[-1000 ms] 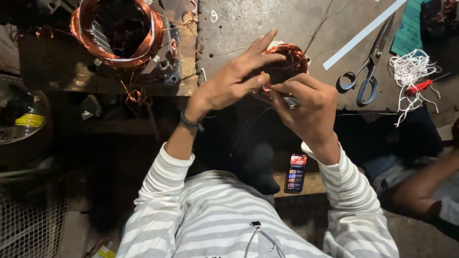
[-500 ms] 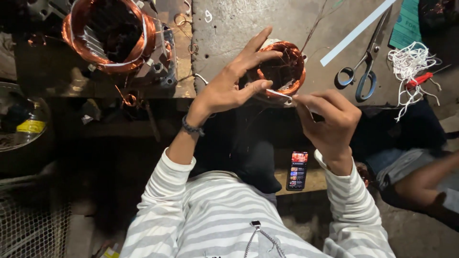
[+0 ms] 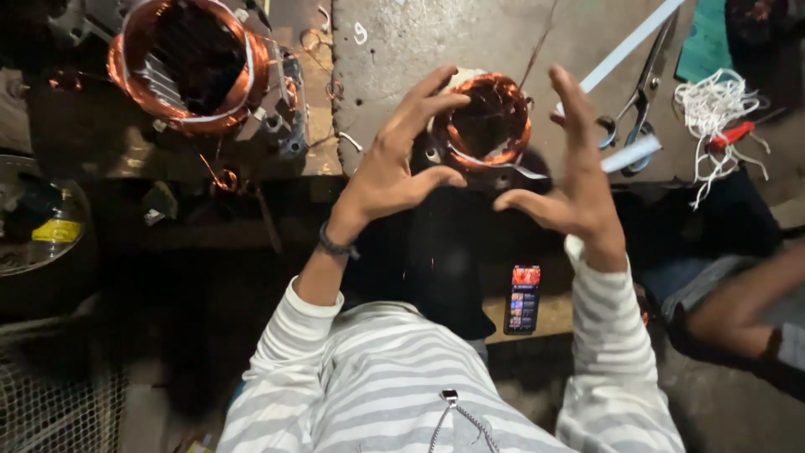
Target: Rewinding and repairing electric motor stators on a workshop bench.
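Our left hand (image 3: 394, 172) is spread wide, fingertips curled toward the near rim of the small round stator with shiny copper windings (image 3: 485, 122), grasping nothing that we can make out. Our right hand (image 3: 579, 180) is just as open on the other side, palm turned inward, apart from the winding. The stator sits on the grey concrete surface (image 3: 419, 50) near its front edge, between our two hands.

We judge the main risk to be a clumsy pinch: fingers closing unevenly on the copper could bend or nick the thin wires, or push the piece off the near edge into the dark gap below. The loose white strip (image 3: 503, 164) trailing from the coil could also snag on a finger and pull out of place. The steel scissors (image 3: 633, 113) lie just beside our right hand, so a wide sweep might knock them.

The stator's bore opens upward toward us, so its long axis stands roughly upright from the surface, tilted slightly our way. A larger copper-wound stator (image 3: 189, 63) rests well apart at the far left.
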